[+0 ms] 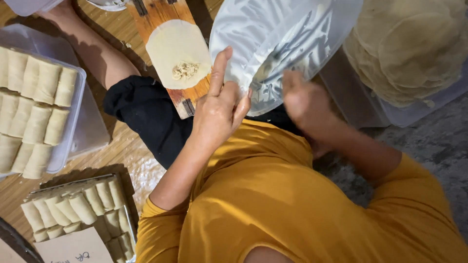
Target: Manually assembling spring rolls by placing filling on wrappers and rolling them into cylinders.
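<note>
Head view, looking down over an orange shirt (292,204).

Left hand (219,109): fingers half curled, index extended up along the near edge of the clear plastic bag (278,39). Fingertips sit at the bag's lower-left edge; looks like a light pinch on the bag rim, but the contact itself is hidden behind the fingers, so I can't confirm it.

Right hand (304,100): motion-blurred, at the bag's lower edge, partly behind the film. Can't tell if it's clenched or loose.

Bag is held up tilted, mouth side toward the person, and covers the top-centre of the frame. Contents not readable through the film.

Wooden board (158,14) just left of the bag, running top to centre. A round wrapper (178,51) lies flat on it with a small lump of filling (185,70) near its lower edge. The wrapper overhangs the board's right edge and nearly meets the bag. The left index finger is just beside the wrapper's right rim, not touching.

Stack of plain wrappers (414,48) in a clear tub top right, partly behind the bag.

Left side is crowded: clear tray (73,122) of finished rolls (34,107) at the left edge, second tray of rolls (78,204) bottom left, with a cardboard piece (73,248) over its near corner. Black-clad knee (146,114) sits between board and trays.

Open room: strip of woven mat between the trays, and grey floor (434,141) at right, below the tub.
</note>
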